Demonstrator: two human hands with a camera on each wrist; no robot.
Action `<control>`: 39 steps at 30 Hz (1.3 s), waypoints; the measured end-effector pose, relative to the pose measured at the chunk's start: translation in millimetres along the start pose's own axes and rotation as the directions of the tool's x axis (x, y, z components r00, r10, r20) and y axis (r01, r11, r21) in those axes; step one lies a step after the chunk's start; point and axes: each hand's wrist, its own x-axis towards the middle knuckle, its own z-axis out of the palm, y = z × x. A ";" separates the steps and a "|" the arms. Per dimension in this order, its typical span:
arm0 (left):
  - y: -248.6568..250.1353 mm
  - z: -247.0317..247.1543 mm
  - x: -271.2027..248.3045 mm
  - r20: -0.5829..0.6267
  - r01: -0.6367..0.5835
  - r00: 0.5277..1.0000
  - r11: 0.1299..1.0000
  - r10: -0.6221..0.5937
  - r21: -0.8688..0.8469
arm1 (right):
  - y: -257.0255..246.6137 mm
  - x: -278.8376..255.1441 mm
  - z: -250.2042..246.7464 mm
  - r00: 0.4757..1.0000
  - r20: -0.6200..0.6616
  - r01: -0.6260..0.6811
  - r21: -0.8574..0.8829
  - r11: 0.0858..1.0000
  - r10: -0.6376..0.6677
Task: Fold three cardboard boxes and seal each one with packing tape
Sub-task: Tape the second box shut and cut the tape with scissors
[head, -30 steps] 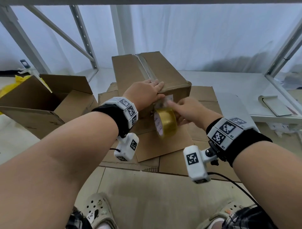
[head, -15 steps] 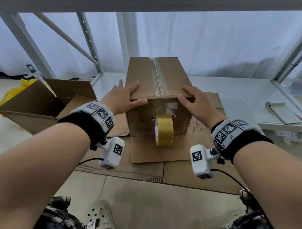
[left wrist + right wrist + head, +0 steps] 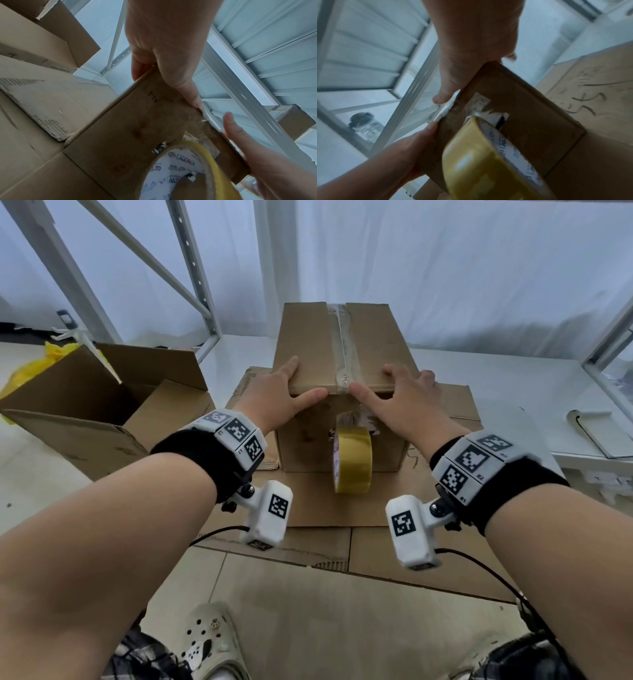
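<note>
A closed cardboard box [image 3: 308, 344] stands on flat cardboard, clear tape [image 3: 342, 344] running along its top seam. My left hand [image 3: 284, 395] lies on the near left of the top, my right hand [image 3: 400, 398] on the near right. Fingers of both rest straight on the top; both thumbs press the front top edge and point at the seam. A yellow tape roll [image 3: 352, 460] hangs on its strip against the box front, held by neither hand. The left wrist view has the box front [image 3: 120, 128], the roll [image 3: 211, 162] and my left thumb [image 3: 188, 92].
An open cardboard box [image 3: 85, 419] sits at the left with a yellow bag [image 3: 34, 368] behind it. Flat cardboard sheets [image 3: 428, 559] cover the floor ahead. White shelf posts [image 3: 191, 268] rise behind; a notebook [image 3: 596, 433] lies at the right. My clog [image 3: 205, 645] is below.
My right hand let go of the tape roll, which now hangs from the box. Both hands moved onto the box top, and the thumbs slid inward to the seam.
</note>
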 end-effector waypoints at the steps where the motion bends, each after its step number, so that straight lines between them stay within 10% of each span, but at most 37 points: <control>1: -0.7 -0.5 -0.8 -0.006 -0.005 1.000 1.000 0.005 0.001 | -3.7 2.3 1.2 0.998 -0.032 0.045 -0.163 0.986 -0.051; 6: -8.8 5.2 -5.1 -0.062 0.013 0.998 0.998 -0.017 -0.066 | -7.1 11.4 12.3 0.921 0.039 0.373 -0.378 0.847 -0.388; 14: -6.3 15.0 -23.4 -0.159 0.032 0.986 0.985 -0.059 -0.170 | -11.2 16.6 8.7 0.920 0.070 0.365 -0.507 0.781 -0.385; 18: 9.7 2.8 -40.2 -0.401 -0.173 0.900 0.984 0.174 0.038 | -12.0 20.4 -1.0 0.905 0.187 0.420 -0.529 0.738 -0.382; 21: 22.1 8.7 -47.1 -0.048 -0.107 0.994 0.988 0.102 -0.112 | -15.8 23.7 -7.3 0.904 0.208 0.426 -0.527 0.735 -0.374; 24: 24.8 30.0 -43.4 0.287 0.154 0.956 0.924 -0.050 -0.349 | -17.6 18.8 -2.1 0.912 0.174 0.404 -0.533 0.743 -0.372; 33: 40.9 32.3 -30.8 0.336 0.376 0.918 0.727 -0.210 -0.575 | -12.1 10.7 10.1 0.898 0.057 0.393 -0.552 0.735 -0.437; 39: 25.5 31.0 -35.0 0.113 0.181 0.983 0.882 -0.146 -0.436 | -11.7 14.0 9.0 0.890 0.077 0.415 -0.545 0.729 -0.449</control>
